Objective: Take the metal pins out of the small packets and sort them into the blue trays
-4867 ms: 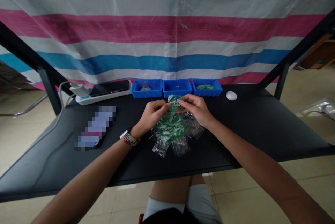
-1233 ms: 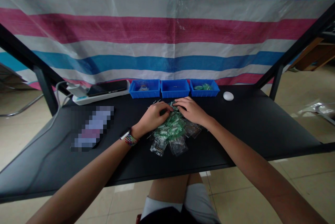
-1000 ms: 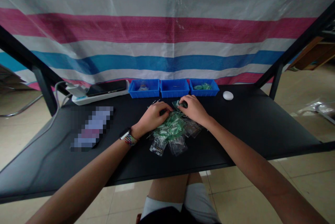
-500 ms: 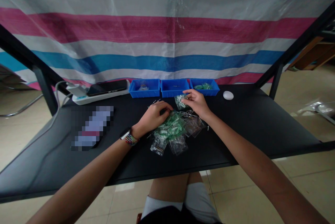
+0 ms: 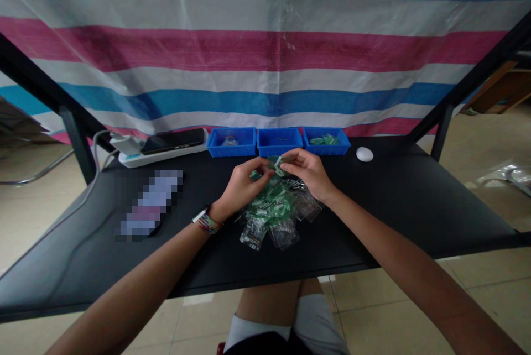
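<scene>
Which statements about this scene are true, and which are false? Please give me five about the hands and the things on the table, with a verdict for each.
1. The right hand pinches a small green packet. True.
2. The pile of packets lies on the black table. True.
3. Four boxes stand in a row. False: there are three blue boxes.
4. The patterned wristband is on the right wrist. False: it is on the left wrist.
5. A white oval object lies right of the blue boxes. True.
</scene>
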### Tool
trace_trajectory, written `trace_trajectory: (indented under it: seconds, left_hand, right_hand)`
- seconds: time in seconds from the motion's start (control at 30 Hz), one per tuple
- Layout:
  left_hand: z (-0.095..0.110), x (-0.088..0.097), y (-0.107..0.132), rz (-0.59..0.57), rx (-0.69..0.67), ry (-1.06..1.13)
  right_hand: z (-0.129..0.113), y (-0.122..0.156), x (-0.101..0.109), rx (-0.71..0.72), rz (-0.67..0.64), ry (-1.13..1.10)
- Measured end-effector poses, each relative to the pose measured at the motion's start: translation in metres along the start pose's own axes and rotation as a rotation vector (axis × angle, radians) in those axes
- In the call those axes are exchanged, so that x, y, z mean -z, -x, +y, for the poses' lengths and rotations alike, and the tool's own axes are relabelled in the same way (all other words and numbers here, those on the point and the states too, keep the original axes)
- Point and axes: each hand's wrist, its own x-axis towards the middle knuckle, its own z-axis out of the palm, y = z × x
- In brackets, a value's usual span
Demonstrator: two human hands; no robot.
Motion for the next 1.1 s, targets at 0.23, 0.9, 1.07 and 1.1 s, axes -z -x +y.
trace_trajectory:
  seconds: [0.23, 0.9, 1.07, 1.1]
  left_hand:
    - [-0.004, 0.002, 0.000, 0.188, -0.054, 0.012]
    - [0.001, 0.001, 0.000, 0.181, 0.101, 0.253]
    - [0.006, 0.003, -0.001, 0.018, 0.245, 0.370]
    - [0.008, 0.004, -0.002, -0.001, 0.264, 0.364]
  right_hand:
    - [-0.004, -0.002, 0.005, -0.074, 0.059, -0.183]
    - [-0.015, 0.002, 0.004, -0.017, 0.019, 0.014]
    - [-0.016, 0.004, 0.003, 0.121, 0.046, 0.128]
    - [-0.016, 0.005, 0.002, 0.143, 0.050, 0.160]
